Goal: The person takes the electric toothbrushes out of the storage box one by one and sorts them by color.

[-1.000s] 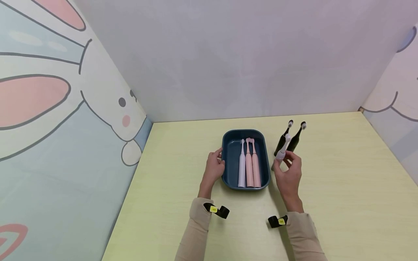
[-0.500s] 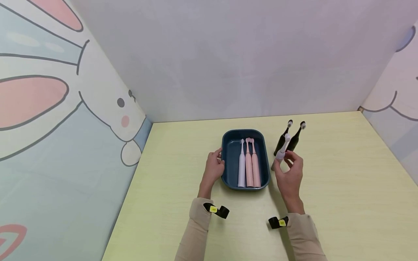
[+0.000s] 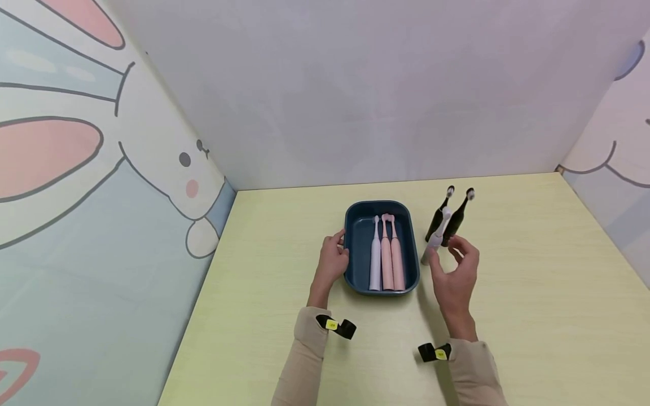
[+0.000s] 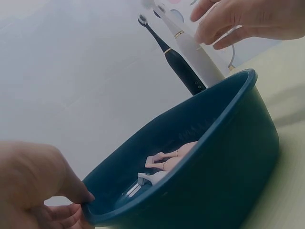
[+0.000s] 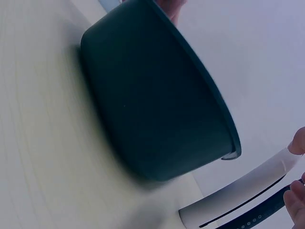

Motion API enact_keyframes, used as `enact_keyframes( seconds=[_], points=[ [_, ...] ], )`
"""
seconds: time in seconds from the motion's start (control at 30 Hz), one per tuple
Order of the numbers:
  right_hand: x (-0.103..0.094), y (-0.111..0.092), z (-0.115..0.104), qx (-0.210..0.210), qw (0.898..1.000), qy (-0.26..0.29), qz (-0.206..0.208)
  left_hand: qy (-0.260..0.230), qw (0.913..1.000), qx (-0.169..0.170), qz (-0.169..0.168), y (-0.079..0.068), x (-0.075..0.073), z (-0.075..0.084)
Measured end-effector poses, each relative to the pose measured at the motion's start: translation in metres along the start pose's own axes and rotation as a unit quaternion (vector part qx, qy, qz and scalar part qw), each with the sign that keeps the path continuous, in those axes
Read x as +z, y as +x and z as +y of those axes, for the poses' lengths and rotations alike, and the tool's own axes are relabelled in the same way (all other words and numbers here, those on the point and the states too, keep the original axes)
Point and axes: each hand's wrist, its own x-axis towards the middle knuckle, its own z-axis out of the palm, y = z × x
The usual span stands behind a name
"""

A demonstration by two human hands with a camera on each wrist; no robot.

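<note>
My left hand (image 3: pixel 332 260) pinches the left rim of a dark blue plastic bin (image 3: pixel 359 248), the thumb over its edge in the left wrist view. Inside lie a white electric toothbrush (image 3: pixel 375 264) and two pink electric toothbrushes (image 3: pixel 387 262), side by side with heads to the back. Just right of the bin, another white electric toothbrush (image 3: pixel 434 242) stands upright on the table. Beside it is my right hand (image 3: pixel 456 276), thumb and fingers spread apart and holding nothing. Two black electric toothbrushes (image 3: pixel 456 221) stand upright behind that white one.
The pale wooden table (image 3: pixel 533 270) meets a grey wall (image 3: pixel 386 101) at the back. Side panels with cartoon rabbits (image 3: pixel 157 141) flank it. Each wrist wears a black camera strap (image 3: pixel 337 326).
My right hand has let go of the standing white electric toothbrush and drawn slightly right, its fingers parting. My left hand and the bin stay in place.
</note>
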Motion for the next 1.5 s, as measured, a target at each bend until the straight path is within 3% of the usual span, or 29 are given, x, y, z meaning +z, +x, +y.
enact_keyframes(
  seconds=[0.4,0.6,0.8,1.1,1.23,1.37,1.5],
  points=[
    [0.007,-0.011,-0.018,-0.044,0.999,0.014,0.005,-0.005,1.0000,-0.001,-0.003,0.000,-0.001,0.000],
    [0.016,-0.019,-0.018,-0.074,0.996,0.024,-0.043,0.000,1.0000,-0.002,-0.005,0.001,-0.001,-0.001],
    [0.025,-0.024,-0.023,-0.074,0.991,-0.008,-0.111,0.002,1.0000,0.000,-0.003,0.002,0.000,-0.002],
    [0.036,-0.026,-0.023,-0.010,0.985,-0.004,-0.172,-0.001,1.0000,0.006,-0.003,0.000,-0.001,-0.002],
    [0.042,-0.026,-0.025,0.041,0.979,0.005,-0.201,-0.002,1.0000,0.006,-0.002,0.000,0.000,-0.002],
    [0.050,-0.024,-0.031,0.105,0.962,-0.011,-0.252,0.000,1.0000,0.007,-0.001,0.000,-0.001,-0.002],
    [0.058,-0.021,-0.038,0.151,0.933,-0.067,-0.319,-0.001,1.0000,0.006,-0.001,0.000,-0.001,-0.002]
  ],
)
